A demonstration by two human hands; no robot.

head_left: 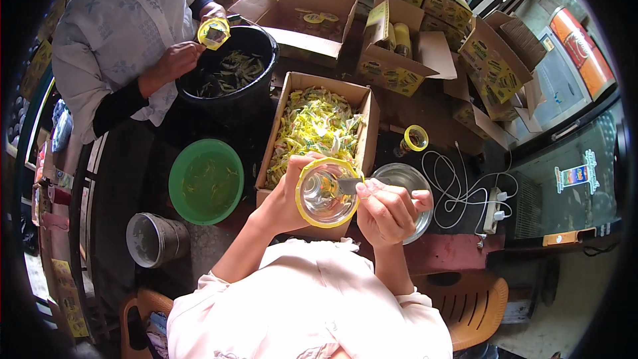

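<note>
In front of my chest, my left hand (286, 194) is wrapped round the side of a clear round cup (322, 206) with a yellow rim, its mouth facing me. My right hand (387, 211) grips a flat metal blade (348, 186), most likely a knife, whose handle is hidden in the fingers. The blade lies across the right part of the yellow rim. Just beyond the cup stands a cardboard box (373, 123) heaped with yellow and white plastic scraps (316, 123). A clear round bowl (407, 178) is partly covered by my right hand.
At the left are a green basin (178, 189) of liquid and a grey bucket (158, 239). Across from me, a co-worker's hands (174, 60) hold a yellow-rimmed cup (214, 33) over a black tub (266, 86). Open cartons (392, 70) and white cables (458, 193) are at the right.
</note>
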